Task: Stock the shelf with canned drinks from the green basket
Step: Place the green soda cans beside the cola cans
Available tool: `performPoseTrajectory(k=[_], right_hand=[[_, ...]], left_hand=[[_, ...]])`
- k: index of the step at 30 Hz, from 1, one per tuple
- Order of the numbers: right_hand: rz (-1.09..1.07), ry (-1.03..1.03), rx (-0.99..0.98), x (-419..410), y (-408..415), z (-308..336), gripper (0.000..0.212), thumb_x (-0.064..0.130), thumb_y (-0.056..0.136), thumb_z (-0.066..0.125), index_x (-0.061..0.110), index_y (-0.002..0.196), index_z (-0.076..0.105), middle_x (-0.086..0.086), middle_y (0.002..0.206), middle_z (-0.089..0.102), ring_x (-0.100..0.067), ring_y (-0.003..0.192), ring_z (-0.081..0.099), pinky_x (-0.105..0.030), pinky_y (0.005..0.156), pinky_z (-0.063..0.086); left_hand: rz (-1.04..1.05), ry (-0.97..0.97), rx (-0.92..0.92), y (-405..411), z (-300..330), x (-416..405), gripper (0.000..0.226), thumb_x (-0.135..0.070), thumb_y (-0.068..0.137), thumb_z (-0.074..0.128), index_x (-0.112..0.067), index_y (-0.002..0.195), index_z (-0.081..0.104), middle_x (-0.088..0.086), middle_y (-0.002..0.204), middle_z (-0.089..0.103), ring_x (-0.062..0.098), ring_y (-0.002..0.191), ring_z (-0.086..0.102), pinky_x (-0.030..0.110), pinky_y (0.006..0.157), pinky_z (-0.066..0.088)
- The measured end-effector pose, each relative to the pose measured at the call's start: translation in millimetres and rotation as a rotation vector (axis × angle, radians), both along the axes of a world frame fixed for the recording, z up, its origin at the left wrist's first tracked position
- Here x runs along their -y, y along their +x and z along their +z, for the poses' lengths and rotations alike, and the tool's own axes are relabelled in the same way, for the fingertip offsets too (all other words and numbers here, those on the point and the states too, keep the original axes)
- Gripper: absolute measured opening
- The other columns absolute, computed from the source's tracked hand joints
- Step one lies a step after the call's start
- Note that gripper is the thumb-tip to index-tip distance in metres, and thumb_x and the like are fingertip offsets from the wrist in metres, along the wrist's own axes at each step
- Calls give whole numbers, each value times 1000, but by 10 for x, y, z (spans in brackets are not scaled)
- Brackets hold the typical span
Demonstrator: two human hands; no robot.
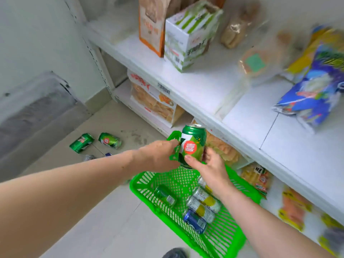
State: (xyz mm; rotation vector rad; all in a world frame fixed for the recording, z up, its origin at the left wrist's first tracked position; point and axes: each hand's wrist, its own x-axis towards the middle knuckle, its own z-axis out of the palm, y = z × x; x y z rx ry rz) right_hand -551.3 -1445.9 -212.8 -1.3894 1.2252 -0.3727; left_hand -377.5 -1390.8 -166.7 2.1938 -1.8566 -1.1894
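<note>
A white metal shelf unit [219, 84] runs along the right side, its upper board carrying a green-and-white carton [188, 40], an orange-and-white paper bag [150, 25] just beside it, and blue and yellow crinkly snack bags [312, 86] further right. The lower boards hold flat packs of pale crackers [154, 101] and more wrapped snacks, blurred towards the right edge. On the pale tiled floor [104, 211] below the shelf stands a bright green plastic lattice basket [225, 237], near the shelf's foot. Inside it lie several drink cans on their sides: a green can [164, 195], a blue can [194, 221] and silver-and-yellow cans [203, 203] side by side. Well apart to the left, two green cans [95, 142] lie loose on the floor, with smaller cans partly hidden behind the left forearm. Over the basket's far end, both hands hold one upright green soda can with a red round label [192, 144]. The left hand [158, 155] reaches in from the left, its fingers curled at the can's left side by the basket rim. The right hand [210, 168] grips the can's lower part, thumb across the front and fingers wrapped behind.
</note>
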Motion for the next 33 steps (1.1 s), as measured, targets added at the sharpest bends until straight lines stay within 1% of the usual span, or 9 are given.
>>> performPoseTrajectory(k=[4,10,15,19,21,23,25,29,33], right_hand=[[-25,-73,68,-88,17,752,24,22,75,82,25,95,67,9,93,76,-9,91,70,-30,88,53],[-53,-187,149,-285,-55,1847,28,18,74,83,21,97,69,2,95,76,-18,92,71,-38,89,55],[-68,-273,177,-442,-221,2799,33,15,74,83,20,102,67,4,96,76,-14,92,70,-29,85,55],[-105,-334,185,-481,-363,3479,40,19,73,84,22,107,65,5,101,74,-10,95,69,-31,89,54],[-137,-371,192,-459,-425,3799,48,31,67,86,25,109,64,6,103,74,-12,97,68,-37,92,54],[-169,-413,195,-407,-499,4099,57,45,58,84,30,109,63,5,105,73,-14,100,67,-44,95,53],[-209,-445,197,-339,-593,4371,60,50,53,83,32,107,63,6,104,73,-15,101,67,-47,95,53],[-273,-514,199,-142,-833,4814,52,41,57,83,31,103,62,5,99,74,-17,97,69,-47,90,55],[-290,-547,182,240,-1070,5052,53,33,63,85,29,109,62,8,105,72,-15,99,69,-38,91,55]], left_hand=[[-49,-107,-24,50,781,-54,44,-27,87,61,-12,124,46,6,120,60,24,108,59,31,91,46],[-95,-250,-53,72,1856,-197,40,-23,84,64,-10,119,50,4,116,62,20,104,61,29,89,48],[-202,-301,-57,14,2826,-268,34,-23,85,63,-13,115,51,1,113,64,17,103,62,29,90,49],[-330,-381,-23,-69,3550,-236,38,-25,87,63,-17,122,50,-3,117,61,12,103,61,21,84,47],[-361,-437,-20,-148,3890,-201,38,-25,88,62,-18,123,49,-3,117,61,12,103,61,18,81,44],[-377,-491,-9,-253,4199,-143,39,-25,88,62,-15,123,48,-2,118,61,13,103,62,20,83,45],[-384,-524,-8,-380,4462,-60,38,-24,87,63,-12,120,50,1,117,62,16,103,62,26,88,48],[-397,-552,-22,-669,4863,199,38,-26,86,64,-12,119,51,1,120,62,17,103,63,31,88,51],[-381,-555,-30,-941,5041,594,40,-26,86,61,-15,124,50,-1,127,60,15,103,63,34,90,51]])
